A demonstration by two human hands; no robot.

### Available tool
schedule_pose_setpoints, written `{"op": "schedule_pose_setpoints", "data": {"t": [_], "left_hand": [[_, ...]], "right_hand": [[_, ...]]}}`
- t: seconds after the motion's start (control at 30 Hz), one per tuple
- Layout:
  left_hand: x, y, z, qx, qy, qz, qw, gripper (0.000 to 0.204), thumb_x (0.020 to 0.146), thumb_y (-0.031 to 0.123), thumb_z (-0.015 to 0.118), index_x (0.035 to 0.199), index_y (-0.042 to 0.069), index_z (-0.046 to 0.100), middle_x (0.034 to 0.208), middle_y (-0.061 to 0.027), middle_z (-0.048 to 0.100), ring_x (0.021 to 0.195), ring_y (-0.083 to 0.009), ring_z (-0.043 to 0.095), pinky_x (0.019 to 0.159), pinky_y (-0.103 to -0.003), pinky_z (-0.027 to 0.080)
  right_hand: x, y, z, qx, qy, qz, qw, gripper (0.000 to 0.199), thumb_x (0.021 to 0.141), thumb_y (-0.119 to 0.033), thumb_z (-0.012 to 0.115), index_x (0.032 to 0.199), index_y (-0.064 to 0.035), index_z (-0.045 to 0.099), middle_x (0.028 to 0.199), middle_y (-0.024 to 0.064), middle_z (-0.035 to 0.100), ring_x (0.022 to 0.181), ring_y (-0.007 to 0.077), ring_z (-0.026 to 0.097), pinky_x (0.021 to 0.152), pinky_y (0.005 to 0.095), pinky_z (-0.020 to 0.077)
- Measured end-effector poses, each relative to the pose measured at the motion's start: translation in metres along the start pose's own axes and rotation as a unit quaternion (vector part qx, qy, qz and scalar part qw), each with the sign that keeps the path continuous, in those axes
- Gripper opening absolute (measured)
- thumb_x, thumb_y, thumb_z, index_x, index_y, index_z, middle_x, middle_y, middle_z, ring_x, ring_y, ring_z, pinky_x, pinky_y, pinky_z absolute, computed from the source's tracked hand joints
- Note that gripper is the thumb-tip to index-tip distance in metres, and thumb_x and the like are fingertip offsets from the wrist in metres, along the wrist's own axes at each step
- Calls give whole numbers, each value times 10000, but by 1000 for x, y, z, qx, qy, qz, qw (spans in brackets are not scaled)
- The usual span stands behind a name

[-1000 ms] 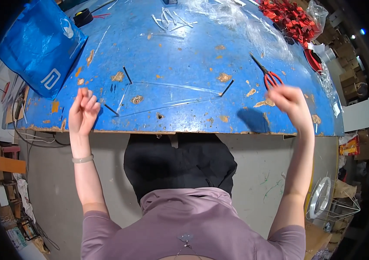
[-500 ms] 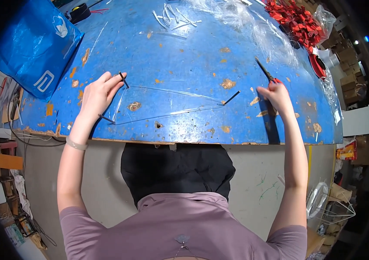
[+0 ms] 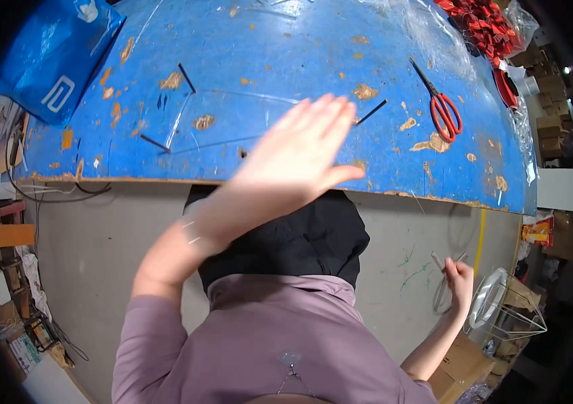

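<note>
My left hand [image 3: 300,151] is lifted off the blue table [image 3: 286,47] and sweeps across its front edge, blurred, flat and holding nothing. My right hand [image 3: 460,277] hangs low at the right, beside my body and above the grey floor, its fingers closed on a thin pale wire piece [image 3: 443,286]. A clear plastic sheet [image 3: 232,114] lies on the table with short black sticks [image 3: 371,112] at its corners. Red-handled scissors [image 3: 445,111] lie to the sheet's right.
A blue bag [image 3: 57,47] sits at the table's far left. A heap of red pieces [image 3: 482,20] in clear film is at the far right. A white wire frame [image 3: 502,310] stands on the floor by my right hand. Boxes and cables line the left.
Both hands have left the table. The left one has risen and swung across toward the middle. The right one has dropped down to my right side and now grips a wire piece.
</note>
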State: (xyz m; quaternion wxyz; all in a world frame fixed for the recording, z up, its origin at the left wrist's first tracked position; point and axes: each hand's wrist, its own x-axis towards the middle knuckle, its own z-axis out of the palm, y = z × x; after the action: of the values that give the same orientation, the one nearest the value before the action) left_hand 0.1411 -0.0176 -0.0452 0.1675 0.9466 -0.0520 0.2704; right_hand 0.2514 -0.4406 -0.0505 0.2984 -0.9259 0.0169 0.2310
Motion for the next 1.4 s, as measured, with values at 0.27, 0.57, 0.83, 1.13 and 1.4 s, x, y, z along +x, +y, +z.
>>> {"op": "schedule_pose_setpoints", "data": {"t": [0.27, 0.57, 0.83, 1.13, 1.4], "left_hand": [[11, 12, 62, 83, -10, -67, 994, 734, 758, 493, 536, 1200, -75, 392, 1249, -223, 388, 1195, -327, 349, 1015, -403, 234], [-12, 186, 51, -439, 58, 135, 886, 485, 771, 375, 591, 1003, -32, 469, 903, -148, 550, 869, -266, 509, 747, -375, 406], [-77, 46, -40, -762, -310, -210, 528, 256, 872, 215, 464, 774, -7, 544, 562, 43, 397, 495, -34, 329, 432, -189, 261], [-161, -104, -114, -769, 95, -275, 568, 259, 884, 270, 474, 789, 29, 482, 488, 79, 298, 371, -10, 244, 367, -167, 186], [-103, -172, -114, -677, 215, -413, 571, 262, 903, 281, 441, 819, 39, 496, 493, 88, 262, 417, -19, 246, 385, -173, 196]], "right_hand": [[-73, 137, -42, -24, 63, 27, 997, 321, 806, -214, 612, 551, -39, 526, 461, -63, 386, 421, 34, 295, 401, 215, 200], [-114, -50, 9, -26, -15, -252, 967, 252, 738, -165, 654, 575, 2, 559, 481, 11, 466, 413, 89, 389, 406, 220, 275], [-66, -104, 6, -8, -210, -322, 923, 177, 687, -137, 687, 664, 24, 617, 547, 47, 548, 448, 92, 443, 424, 225, 317], [13, -136, -1, 54, -183, -357, 915, 241, 726, -230, 667, 676, 3, 628, 579, 11, 549, 502, 58, 425, 445, 210, 298], [77, -278, 56, 16, -17, -397, 917, 232, 821, -188, 570, 748, 27, 617, 589, -51, 472, 563, 27, 381, 475, 201, 285]]}}
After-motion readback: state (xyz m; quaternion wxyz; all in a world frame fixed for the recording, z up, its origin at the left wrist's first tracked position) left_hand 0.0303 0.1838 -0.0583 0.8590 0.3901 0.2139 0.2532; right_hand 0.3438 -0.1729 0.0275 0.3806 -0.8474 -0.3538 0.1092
